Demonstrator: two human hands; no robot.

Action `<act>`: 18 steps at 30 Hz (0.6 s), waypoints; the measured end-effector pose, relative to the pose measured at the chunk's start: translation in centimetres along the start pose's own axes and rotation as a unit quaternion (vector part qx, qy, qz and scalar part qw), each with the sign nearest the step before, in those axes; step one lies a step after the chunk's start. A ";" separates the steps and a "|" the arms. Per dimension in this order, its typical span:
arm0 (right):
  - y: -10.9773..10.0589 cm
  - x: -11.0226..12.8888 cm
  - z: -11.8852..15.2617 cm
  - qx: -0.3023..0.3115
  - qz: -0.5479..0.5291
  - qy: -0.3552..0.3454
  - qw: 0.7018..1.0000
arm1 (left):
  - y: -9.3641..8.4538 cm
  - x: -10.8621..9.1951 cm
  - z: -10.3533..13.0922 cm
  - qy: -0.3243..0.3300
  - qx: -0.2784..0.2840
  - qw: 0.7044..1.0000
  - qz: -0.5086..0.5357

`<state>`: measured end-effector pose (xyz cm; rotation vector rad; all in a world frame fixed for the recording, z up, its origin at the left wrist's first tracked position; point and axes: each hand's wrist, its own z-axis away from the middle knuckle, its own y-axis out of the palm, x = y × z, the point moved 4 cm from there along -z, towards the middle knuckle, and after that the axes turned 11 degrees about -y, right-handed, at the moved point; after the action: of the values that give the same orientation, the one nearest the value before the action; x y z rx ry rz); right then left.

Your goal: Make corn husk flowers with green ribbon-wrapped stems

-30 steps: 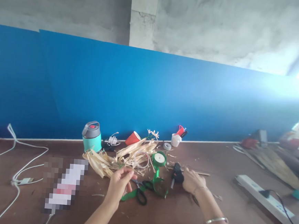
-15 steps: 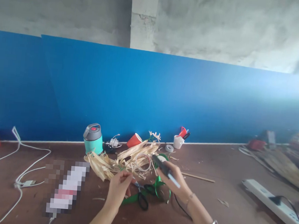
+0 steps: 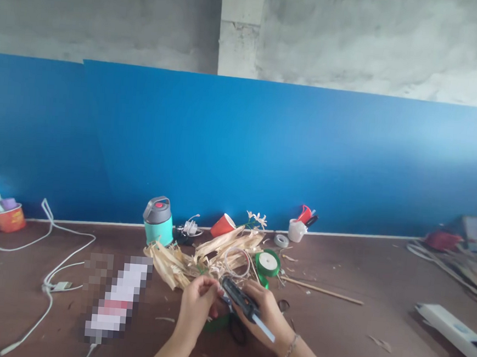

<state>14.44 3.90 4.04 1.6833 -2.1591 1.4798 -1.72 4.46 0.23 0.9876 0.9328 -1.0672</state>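
Note:
My right hand (image 3: 261, 311) is wrapped round a dark glue gun (image 3: 239, 299), with a pale glue stick (image 3: 265, 328) jutting from its back end. The gun's tip points toward my left hand (image 3: 199, 303), whose thumb and fingers are pinched together on something too small to make out. Beneath and between the hands lie scissors (image 3: 238, 329), partly hidden. Dry tan husks (image 3: 174, 264) are heaped just beyond my hands, with a clear ring (image 3: 237, 262) on them. A green ribbon spool (image 3: 267, 262) lies beyond my right hand.
A teal flask (image 3: 159, 230), a tipped orange cup (image 3: 222, 226), a tape roll (image 3: 281, 241) and a white cup of pens (image 3: 296, 230) stand along the blue partition. A thin stick (image 3: 323, 290) lies to the right, near a power strip (image 3: 453, 330). White cables (image 3: 52, 268) run on the left.
My right hand has moved left and down with the glue gun, bringing it close to my left hand. The ribbon spool is now uncovered. The view has shifted slightly left.

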 end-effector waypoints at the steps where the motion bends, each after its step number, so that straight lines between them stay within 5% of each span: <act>1: 0.0 0.0 0.0 0.000 0.001 0.000 1.000 | 0.0 -0.1 0.1 -0.004 -0.001 1.000 0.006; 8: -0.3 -0.3 0.4 -0.002 0.034 -0.006 0.999 | -0.2 -1.5 0.8 -0.026 0.023 0.998 0.045; 14: -0.8 -0.7 0.6 -0.038 0.059 0.019 0.997 | 0.5 -1.5 1.4 -0.108 0.177 0.974 0.095; 18: -0.7 -0.3 0.5 -0.048 0.038 0.012 0.998 | 1.1 -0.7 1.3 -0.108 0.201 0.969 0.093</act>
<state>15.39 3.84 4.04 1.5619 -2.2656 1.3815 -0.68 3.56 1.49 1.2354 0.4414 -1.2013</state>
